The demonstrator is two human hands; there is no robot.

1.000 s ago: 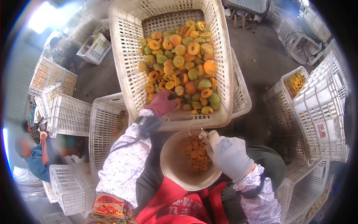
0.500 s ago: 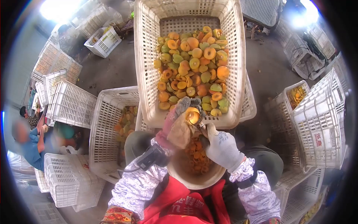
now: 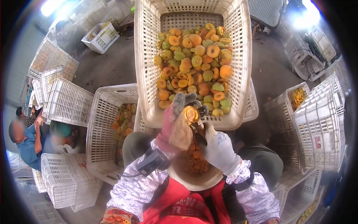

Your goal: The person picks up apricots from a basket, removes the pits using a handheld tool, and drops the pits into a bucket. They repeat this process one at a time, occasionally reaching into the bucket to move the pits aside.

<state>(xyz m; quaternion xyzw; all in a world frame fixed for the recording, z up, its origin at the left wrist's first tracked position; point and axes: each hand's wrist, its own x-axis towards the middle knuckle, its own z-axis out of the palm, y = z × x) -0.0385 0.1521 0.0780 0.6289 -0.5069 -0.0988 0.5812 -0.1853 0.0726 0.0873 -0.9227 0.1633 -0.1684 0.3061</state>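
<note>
My left hand [image 3: 178,125], in a grey, pink and tan glove, is wrapped around a halved apricot [image 3: 191,114] with its cut face up. My right hand [image 3: 220,146], in a white knit glove, grips a small metal tool [image 3: 200,128]. The tool's tip is at the lower right edge of the apricot; its exact shape is mostly hidden by the fingers. Both hands are over a pale bucket [image 3: 186,183] between the knees, with small orange fruit pieces [image 3: 197,158] inside. Just beyond the hands, a white plastic crate [image 3: 146,74] holds many green and orange apricots [image 3: 197,61], several of them halved.
At left stands another crate [image 3: 99,123] with apricots in it. Stacked white crates [image 3: 69,102] line the left side, near a seated person in blue [image 3: 30,140]. More crates [image 3: 319,127] stand at right, one with orange fruit [image 3: 297,98].
The view has shifted slightly. The apricot is tilted a little differently in my left hand, and my right hand with the tool has turned slightly and moved a bit lower.
</note>
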